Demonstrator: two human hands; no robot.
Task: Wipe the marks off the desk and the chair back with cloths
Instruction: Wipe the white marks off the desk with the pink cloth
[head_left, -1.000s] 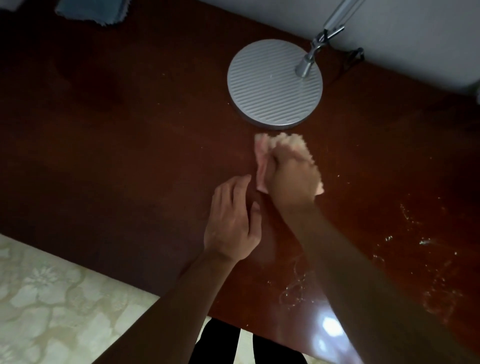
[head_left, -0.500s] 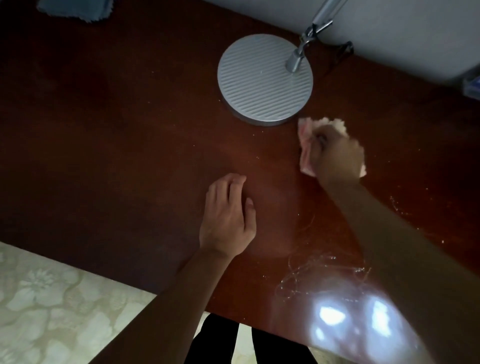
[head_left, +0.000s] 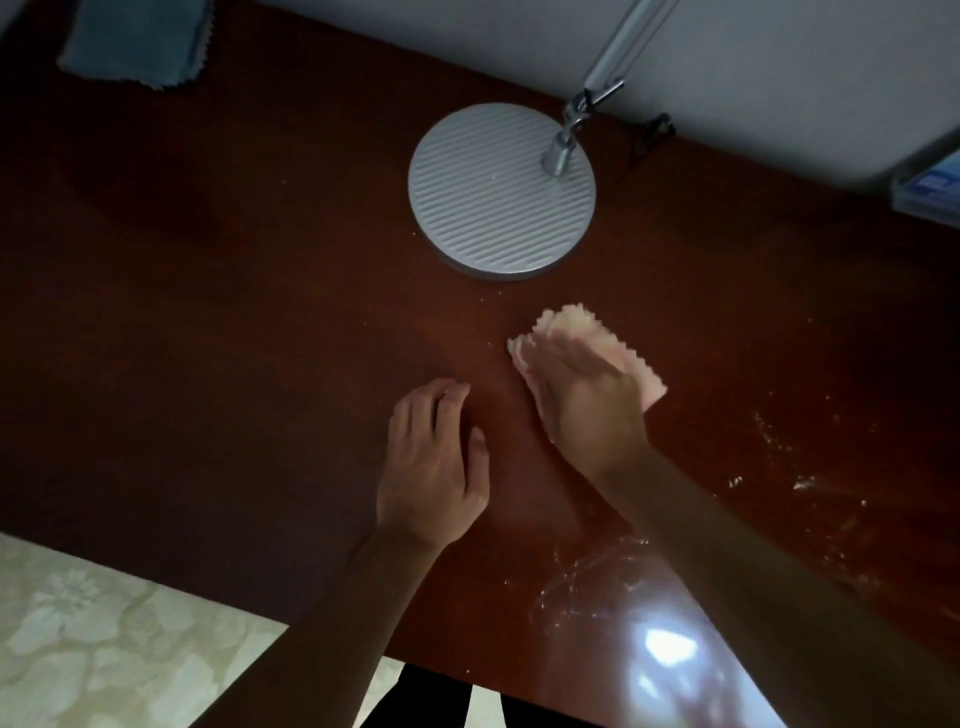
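The dark reddish-brown desk (head_left: 234, 338) fills most of the view. My right hand (head_left: 587, 400) presses a pink cloth (head_left: 582, 325) with a zigzag edge flat on the desk, just in front of the lamp base. My left hand (head_left: 434, 467) rests palm down on the desk beside it, fingers slightly apart, holding nothing. Whitish smears and specks (head_left: 779, 467) show on the desk at the right and near the front edge under my right forearm. No chair back is in view.
A round ribbed grey lamp base (head_left: 493, 197) with its metal arm stands behind the cloth. A blue-grey cloth (head_left: 135, 41) lies at the far left corner. A blue box (head_left: 930, 187) sits at the right edge. Patterned floor (head_left: 104, 634) lies below the desk's front edge.
My right hand slid the pink cloth right toward the lamp's right side, then back left and nearer to me. My left hand stayed in place on the desk.
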